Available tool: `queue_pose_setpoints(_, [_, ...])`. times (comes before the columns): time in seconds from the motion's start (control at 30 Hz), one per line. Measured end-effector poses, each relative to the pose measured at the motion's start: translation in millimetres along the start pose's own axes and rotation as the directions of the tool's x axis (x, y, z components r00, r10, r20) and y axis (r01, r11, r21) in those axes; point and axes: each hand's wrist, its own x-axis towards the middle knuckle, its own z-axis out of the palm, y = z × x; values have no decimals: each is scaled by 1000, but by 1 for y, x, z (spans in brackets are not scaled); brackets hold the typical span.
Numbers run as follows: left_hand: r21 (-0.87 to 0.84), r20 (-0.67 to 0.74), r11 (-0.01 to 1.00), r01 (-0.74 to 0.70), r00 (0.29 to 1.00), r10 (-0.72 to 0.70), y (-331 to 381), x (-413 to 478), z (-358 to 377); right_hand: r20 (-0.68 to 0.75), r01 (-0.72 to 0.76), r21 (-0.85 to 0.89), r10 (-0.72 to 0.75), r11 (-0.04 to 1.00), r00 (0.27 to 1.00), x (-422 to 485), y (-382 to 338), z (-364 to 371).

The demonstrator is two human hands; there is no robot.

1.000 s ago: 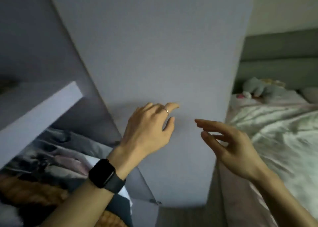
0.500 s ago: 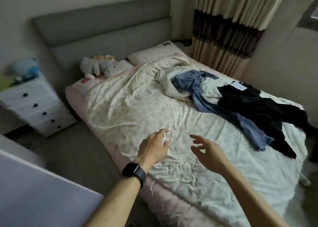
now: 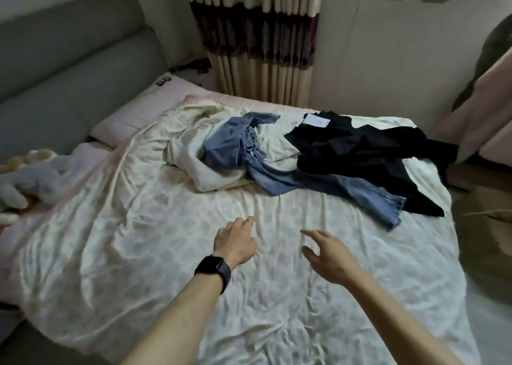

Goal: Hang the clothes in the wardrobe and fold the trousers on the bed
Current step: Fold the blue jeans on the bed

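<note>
A grey plush toy (image 3: 30,182) lies at the bed's (image 3: 124,254) left edge, partly cut off. The left hand (image 3: 235,243), with a dark watch (image 3: 213,271) on its wrist, hovers over the wrinkled sheet, its fingers loosely curled and empty. Farther off, the blue jeans (image 3: 279,180) lie crumpled over a white garment (image 3: 191,154). The right hand (image 3: 329,256) is spread and holds nothing. The black trousers (image 3: 360,154) sprawl at the far right, well apart from both hands, their folds hard to make out.

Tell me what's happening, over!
Left hand and right hand open, empty, above bed. Jeans and black clothes crumpled ahead, untouched. Nothing in the way.
</note>
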Motion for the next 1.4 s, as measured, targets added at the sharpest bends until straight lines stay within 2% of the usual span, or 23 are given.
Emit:
queue_pose_setpoints(0.17, [106,-40,994,-16,999,20,-62,135,-2,92,-141,-60,146,988,985,126,11,58])
queue_pose_setpoints(0.33, [190,-160,981,26,987,5,-111,267,-3,255,-276,-195,320,941,912,238,36,124])
queue_pose_setpoints(0.43, [220,-250,975,20,967,36,-127,333,-2,337,-317,-240,385,918,859,272,57,167])
queue_pose_setpoints(0.57, [307,-320,951,-34,937,137,-135,405,22,328,-337,-236,401,911,855,277,92,235])
queue_pose_setpoints(0.73, [430,-282,903,-15,947,150,-147,446,42,411,-331,-232,400,915,819,292,114,258])
queue_pose_setpoints(0.8, [348,-304,936,-54,938,167,-149,441,42,445,-354,-231,422,906,790,292,110,261])
queue_pose_setpoints(0.9, [99,-439,967,-236,862,255,-132,417,6,489,-378,-144,398,914,776,278,96,240])
queue_pose_setpoints(0.97, [86,-471,916,-391,795,383,-108,391,-33,442,-432,60,364,900,819,257,80,218])
queue_pose_setpoints(1.03, [83,-488,854,-513,727,484,-78,358,-76,317,-455,278,366,846,875,231,57,187])
queue_pose_setpoints(1.1, [79,-541,798,-598,647,538,-46,316,-115,154,-410,461,384,787,910,201,32,141])
queue_pose_setpoints(1.17, [60,-582,753,-655,590,559,-12,269,-149,-32,-298,637,411,711,911,167,10,79])
queue_pose_setpoints(1.2, [44,-587,738,-673,580,564,5,245,-164,-127,-219,698,418,682,899,148,0,45])
queue_pose_setpoints(1.3, [-25,-592,750,-661,614,522,54,177,-199,-354,12,775,419,632,836,81,-19,-44])
queue_pose_setpoints(1.4, [-98,-582,769,-631,663,470,106,106,-224,-482,148,718,332,680,811,-1,-35,-101])
